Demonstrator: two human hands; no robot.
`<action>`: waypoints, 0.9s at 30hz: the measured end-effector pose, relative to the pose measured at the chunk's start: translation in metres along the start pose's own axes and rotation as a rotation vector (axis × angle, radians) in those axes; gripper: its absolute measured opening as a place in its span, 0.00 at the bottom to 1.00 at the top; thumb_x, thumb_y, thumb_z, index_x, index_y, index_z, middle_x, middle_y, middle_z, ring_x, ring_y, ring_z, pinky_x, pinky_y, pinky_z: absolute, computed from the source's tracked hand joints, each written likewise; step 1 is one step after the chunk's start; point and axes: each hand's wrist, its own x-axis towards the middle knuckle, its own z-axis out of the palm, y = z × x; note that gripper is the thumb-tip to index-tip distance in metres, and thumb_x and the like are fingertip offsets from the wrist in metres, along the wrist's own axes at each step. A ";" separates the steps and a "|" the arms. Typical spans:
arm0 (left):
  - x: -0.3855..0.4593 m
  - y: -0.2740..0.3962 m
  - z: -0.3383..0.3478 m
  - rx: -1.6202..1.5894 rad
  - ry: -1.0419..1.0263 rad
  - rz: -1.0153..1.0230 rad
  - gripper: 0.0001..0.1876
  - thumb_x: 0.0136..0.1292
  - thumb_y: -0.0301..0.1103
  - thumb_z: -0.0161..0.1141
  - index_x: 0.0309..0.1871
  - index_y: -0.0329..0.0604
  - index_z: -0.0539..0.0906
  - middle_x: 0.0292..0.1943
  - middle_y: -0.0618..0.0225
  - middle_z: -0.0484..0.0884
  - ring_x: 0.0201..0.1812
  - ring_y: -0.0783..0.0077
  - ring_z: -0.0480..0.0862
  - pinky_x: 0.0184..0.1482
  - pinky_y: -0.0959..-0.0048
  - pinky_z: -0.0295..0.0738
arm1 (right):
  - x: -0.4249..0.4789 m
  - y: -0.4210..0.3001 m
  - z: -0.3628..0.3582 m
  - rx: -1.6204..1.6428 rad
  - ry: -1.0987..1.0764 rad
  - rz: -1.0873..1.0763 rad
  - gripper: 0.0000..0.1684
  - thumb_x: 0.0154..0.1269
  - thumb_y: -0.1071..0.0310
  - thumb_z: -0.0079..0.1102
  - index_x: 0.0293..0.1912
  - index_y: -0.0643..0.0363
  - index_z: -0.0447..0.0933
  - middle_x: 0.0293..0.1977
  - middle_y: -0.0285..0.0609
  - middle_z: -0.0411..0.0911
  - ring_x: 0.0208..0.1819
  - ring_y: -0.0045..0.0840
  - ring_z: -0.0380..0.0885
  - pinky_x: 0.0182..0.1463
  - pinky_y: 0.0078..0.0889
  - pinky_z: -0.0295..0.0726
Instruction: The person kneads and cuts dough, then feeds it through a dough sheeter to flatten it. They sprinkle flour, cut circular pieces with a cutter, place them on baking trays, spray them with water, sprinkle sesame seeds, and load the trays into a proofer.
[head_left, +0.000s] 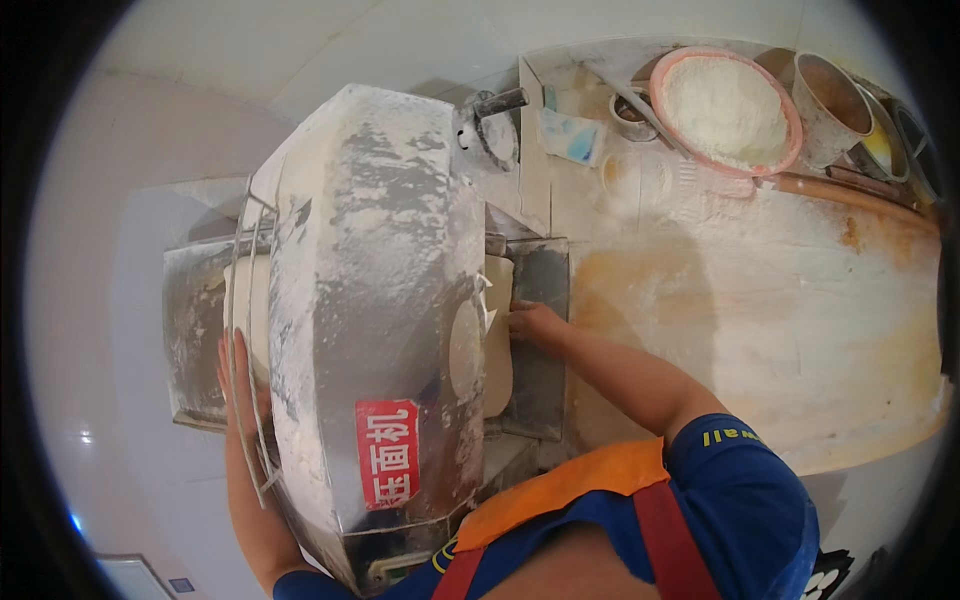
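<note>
A flour-dusted metal dough sheeter (390, 300) stands before me. Thick pale dough (256, 300) shows at its left opening, behind a wire guard (241, 285). My left hand (238, 382) reaches around that side, fingers extended against the dough and partly hidden by the guard wires. On the right side of the machine, a dough sheet (498, 352) hangs out beside the dark metal tray (538, 285). My right hand (536, 324) has its curled fingertips on the sheet's right edge. The rollers and the middle of the dough are hidden under the cover.
A floury wooden worktop (780, 300) extends to the right. Along its back are a pink basin of flour (724, 112), a metal pot (832, 109), a rolling pin (847, 196), a small cup (634, 120) and a plastic packet (571, 137). A crank handle (502, 103) juts from the machine's far end.
</note>
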 end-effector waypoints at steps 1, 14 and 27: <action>0.002 -0.002 0.003 -0.031 0.011 0.015 0.46 0.58 0.47 0.63 0.74 0.44 0.50 0.74 0.52 0.48 0.75 0.49 0.44 0.69 0.40 0.37 | 0.001 0.000 0.003 -0.025 0.027 0.010 0.25 0.58 0.63 0.62 0.53 0.64 0.72 0.46 0.48 0.78 0.46 0.36 0.79 0.50 0.36 0.77; -0.020 0.034 -0.046 -0.648 0.008 -0.131 0.38 0.61 0.27 0.59 0.73 0.41 0.53 0.71 0.55 0.57 0.72 0.60 0.55 0.70 0.65 0.51 | -0.056 -0.016 -0.011 -0.830 0.550 -0.413 0.28 0.46 0.67 0.68 0.47 0.65 0.68 0.39 0.60 0.79 0.44 0.52 0.78 0.47 0.45 0.76; -0.133 0.347 -0.079 -0.788 -0.140 0.155 0.41 0.51 0.27 0.69 0.69 0.35 0.61 0.69 0.55 0.64 0.70 0.65 0.62 0.70 0.67 0.54 | -0.169 -0.037 -0.087 -1.033 0.626 -0.429 0.26 0.45 0.64 0.68 0.45 0.65 0.75 0.38 0.59 0.79 0.42 0.48 0.79 0.45 0.41 0.77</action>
